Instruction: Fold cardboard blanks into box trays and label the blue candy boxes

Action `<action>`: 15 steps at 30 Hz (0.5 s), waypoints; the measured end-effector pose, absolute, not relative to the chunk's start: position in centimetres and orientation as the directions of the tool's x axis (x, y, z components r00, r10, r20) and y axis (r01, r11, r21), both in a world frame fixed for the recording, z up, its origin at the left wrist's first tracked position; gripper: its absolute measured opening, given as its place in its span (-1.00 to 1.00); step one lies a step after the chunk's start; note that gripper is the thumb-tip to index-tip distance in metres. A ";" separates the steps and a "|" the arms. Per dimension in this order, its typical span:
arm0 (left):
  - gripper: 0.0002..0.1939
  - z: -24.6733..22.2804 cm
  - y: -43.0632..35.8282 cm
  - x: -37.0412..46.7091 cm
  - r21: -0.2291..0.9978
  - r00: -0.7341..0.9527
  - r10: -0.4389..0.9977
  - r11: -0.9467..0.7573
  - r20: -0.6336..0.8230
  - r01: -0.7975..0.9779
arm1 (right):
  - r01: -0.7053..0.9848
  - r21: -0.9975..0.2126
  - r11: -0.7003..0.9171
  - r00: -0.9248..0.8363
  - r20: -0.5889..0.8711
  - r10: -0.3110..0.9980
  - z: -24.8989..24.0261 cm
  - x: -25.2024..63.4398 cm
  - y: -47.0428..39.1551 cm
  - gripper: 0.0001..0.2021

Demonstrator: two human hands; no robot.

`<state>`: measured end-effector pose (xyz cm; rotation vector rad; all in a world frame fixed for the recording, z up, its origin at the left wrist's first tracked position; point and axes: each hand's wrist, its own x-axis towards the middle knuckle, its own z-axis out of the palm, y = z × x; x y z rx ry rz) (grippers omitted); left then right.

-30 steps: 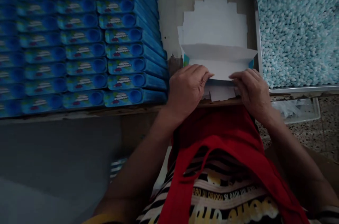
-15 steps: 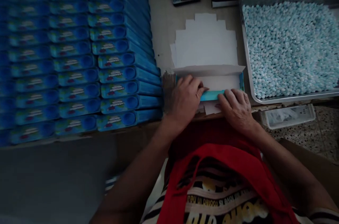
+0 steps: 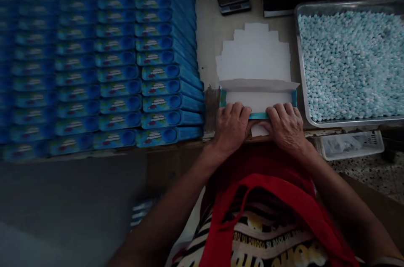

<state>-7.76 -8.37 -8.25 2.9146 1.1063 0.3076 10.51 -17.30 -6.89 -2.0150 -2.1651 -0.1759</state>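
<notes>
From here I see a long, narrow box [image 3: 257,99] sitting open near the front edge of the table [image 3: 206,22], plain white inside, blue-green on its near and end walls, with a white flap standing up along the far side; stepped white card [image 3: 255,54] lies flat just behind it

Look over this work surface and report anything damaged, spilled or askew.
The tabletop has a dark, ragged patch beside the left hand; it looks odd because the pale surface seems worn away there. No spilled pellets are visible around the metal tray.
</notes>
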 end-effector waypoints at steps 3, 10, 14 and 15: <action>-0.53 -7.8 -8.2 -7.8 0.093 0.751 0.648 -0.762 0.127 0.641 | 0.997 0.002 0.073 -0.072 0.211 0.975 -6.8 10.5 -17.2 -0.77; -0.45 -7.5 -7.7 -7.6 0.075 0.789 0.607 -0.795 0.095 0.602 | 0.997 0.047 0.055 -0.064 0.211 0.975 -6.8 10.5 -17.0 -0.78; -0.51 -7.8 -7.6 -7.8 0.087 0.794 0.587 -0.809 0.155 0.581 | 0.996 0.068 0.063 -0.076 0.213 0.974 -6.8 10.4 -17.0 -0.75; -0.54 -7.9 -7.7 -7.8 0.089 0.793 0.585 -0.811 0.172 0.579 | 0.995 0.072 0.069 -0.083 0.211 0.974 -6.8 10.4 -17.0 -0.74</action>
